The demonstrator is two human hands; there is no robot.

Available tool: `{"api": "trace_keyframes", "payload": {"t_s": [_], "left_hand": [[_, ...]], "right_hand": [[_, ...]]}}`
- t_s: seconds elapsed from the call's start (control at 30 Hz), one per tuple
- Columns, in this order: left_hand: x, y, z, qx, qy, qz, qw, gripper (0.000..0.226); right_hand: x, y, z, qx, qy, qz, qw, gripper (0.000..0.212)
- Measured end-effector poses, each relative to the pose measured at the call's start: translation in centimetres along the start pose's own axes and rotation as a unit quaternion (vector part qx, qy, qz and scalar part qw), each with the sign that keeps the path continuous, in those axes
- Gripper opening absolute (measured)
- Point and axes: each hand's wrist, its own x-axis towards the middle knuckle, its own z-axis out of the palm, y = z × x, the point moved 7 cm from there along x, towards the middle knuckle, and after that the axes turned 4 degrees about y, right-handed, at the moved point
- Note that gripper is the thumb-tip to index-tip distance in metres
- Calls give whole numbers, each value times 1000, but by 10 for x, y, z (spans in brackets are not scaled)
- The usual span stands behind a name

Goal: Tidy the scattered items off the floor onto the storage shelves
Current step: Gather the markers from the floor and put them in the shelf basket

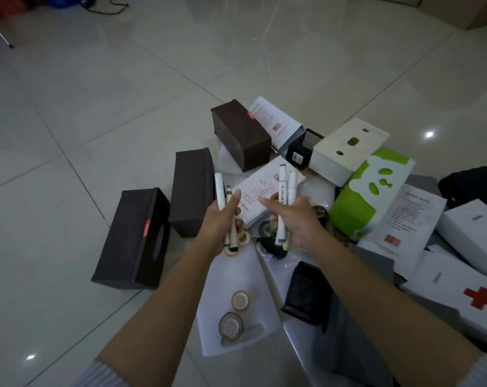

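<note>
The floor (97,93) is glossy pale tile. Resting on it: three dark brown boxes (133,238) (193,191) (241,135) at left and centre; a cream box (348,150) and green-and-white box (368,191) at right; white boxes with red crosses (460,297) at far right; paper sheets (231,297) carrying tape rolls (240,300); a black mesh holder (306,291).

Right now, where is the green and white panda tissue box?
In the head view, the green and white panda tissue box lies on the floor to the right of the right hand, against the cream tissue box.
</note>
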Motion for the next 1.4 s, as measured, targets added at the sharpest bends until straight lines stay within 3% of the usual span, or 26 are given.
{"api": "trace_keyframes", "payload": {"t_s": [0.13,0.33,0.47,0.6,0.73,0.9,1.03,1.23,1.4], "left_hand": [[18,14,4,29,25,1,999,18],[-5,84,32,20,41,6,999,12],[-60,157,55,39,41,4,998,32],[-128,246,80,85,35,-4,996,61],[-208,334,115,18,-4,-63,998,76],[-323,461,167,31,-84,-38,995,58],[-402,543,202,54,-138,-2,989,45],[-499,608,264,121,-214,32,969,45],[-577,611,326,137,-316,52,938,34]], "right_hand": [[19,7,-6,11,34,78,996,12],[2,-59,13,47,42,83,995,25],[-46,-139,18,26,48,41,998,33],[-109,-232,11,25,75,35,996,25],[-186,-339,-6,-11,121,27,992,23],[-293,-483,-36,-35,183,-29,982,36],[-368,-572,-66,-39,226,-41,973,33],[-462,-649,-127,-11,288,-44,957,27],[-541,-668,-200,51,374,-85,922,15]]}}
